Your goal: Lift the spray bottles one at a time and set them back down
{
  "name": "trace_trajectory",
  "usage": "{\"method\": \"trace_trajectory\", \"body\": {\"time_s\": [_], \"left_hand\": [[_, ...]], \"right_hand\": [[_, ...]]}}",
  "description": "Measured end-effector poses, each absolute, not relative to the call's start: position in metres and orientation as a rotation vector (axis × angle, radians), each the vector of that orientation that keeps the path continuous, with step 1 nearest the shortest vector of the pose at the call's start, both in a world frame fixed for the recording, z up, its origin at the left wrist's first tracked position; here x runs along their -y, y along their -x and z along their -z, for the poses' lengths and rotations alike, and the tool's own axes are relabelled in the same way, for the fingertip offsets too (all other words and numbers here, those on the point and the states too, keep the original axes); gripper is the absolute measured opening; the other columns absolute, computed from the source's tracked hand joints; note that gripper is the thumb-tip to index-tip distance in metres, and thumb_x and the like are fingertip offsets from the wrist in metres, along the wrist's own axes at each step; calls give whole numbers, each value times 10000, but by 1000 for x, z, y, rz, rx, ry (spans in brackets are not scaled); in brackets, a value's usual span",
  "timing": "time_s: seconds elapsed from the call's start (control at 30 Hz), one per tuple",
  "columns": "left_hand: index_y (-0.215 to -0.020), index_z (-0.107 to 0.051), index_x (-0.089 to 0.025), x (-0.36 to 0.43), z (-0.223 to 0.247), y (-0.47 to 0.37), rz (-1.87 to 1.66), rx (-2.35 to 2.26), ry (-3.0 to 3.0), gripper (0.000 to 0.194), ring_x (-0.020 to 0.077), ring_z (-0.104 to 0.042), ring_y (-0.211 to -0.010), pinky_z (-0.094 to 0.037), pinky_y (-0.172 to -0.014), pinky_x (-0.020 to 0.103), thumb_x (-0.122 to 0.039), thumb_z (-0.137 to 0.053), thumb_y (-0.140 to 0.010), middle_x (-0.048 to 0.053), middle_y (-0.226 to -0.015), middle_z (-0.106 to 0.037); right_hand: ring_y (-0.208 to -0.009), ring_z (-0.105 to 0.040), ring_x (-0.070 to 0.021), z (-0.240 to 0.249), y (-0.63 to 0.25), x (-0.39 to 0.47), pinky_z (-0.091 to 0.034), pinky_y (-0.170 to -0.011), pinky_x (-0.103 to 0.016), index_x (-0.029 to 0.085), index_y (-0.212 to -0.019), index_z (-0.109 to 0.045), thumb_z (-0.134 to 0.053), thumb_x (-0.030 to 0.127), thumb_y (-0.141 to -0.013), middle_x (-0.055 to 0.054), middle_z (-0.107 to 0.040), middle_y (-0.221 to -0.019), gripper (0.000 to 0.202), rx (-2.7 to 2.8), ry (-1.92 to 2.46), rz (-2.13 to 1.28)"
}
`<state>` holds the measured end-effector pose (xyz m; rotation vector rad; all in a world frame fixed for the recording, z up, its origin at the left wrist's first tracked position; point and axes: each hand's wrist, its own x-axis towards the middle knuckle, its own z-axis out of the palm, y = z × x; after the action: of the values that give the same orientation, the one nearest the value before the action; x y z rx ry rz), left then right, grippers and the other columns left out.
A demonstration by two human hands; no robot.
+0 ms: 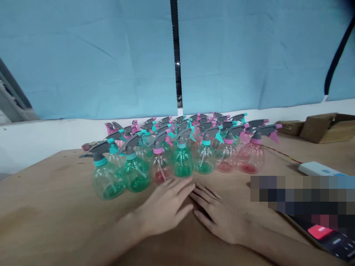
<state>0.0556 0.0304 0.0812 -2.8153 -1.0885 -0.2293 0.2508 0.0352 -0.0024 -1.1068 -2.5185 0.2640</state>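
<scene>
My left hand (168,207) lies flat on the wooden table, palm down, its fingers stretched out and holding nothing. Beside it my right hand (219,214) rests the same way, the fingertips of both hands close together. Just beyond them stand several rows of small spray bottles, upright, with grey trigger heads. Nearest to my left hand are a clear bottle with a pink collar and red base (161,168) and a green bottle with a turquoise collar (182,162). Another green-bottomed bottle (205,159) stands beyond my right hand. The rear bottles are partly hidden.
An opened cardboard box (318,129) sits at the back right. In front of it is a white device (318,169) by a thin red-yellow wire. A phone (330,236), partly pixelated, lies at the right. Blue sheeting (111,55) covers the wall behind the table (50,207).
</scene>
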Motion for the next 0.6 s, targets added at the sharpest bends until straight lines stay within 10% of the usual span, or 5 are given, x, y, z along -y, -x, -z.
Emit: {"method": "trace_trajectory", "body": {"time_s": [0.2,0.6], "left_hand": [[-1409,-234,-108,-36,-23,-39,1,1384,2914,624,245,-212,-1352,-242,-1092,445,-482,-279,-911,95,-1474,-214],[-1405,-253,-144,-35,-24,-41,22,1404,2941,581,224,-169,-1365,-198,-1106,450,-454,-288,-915,62,-1482,-198]], "right_hand": [[-1338,-243,-232,7,-252,-36,-226,-1091,-462,209,-1391,-334,-360,380,-932,-49,-308,-1452,490,2517,1116,-280],[-1336,-249,-221,9,-253,-37,-235,-1089,-456,192,-1388,-340,-371,366,-928,-57,-331,-1443,492,2526,1119,-253]]}}
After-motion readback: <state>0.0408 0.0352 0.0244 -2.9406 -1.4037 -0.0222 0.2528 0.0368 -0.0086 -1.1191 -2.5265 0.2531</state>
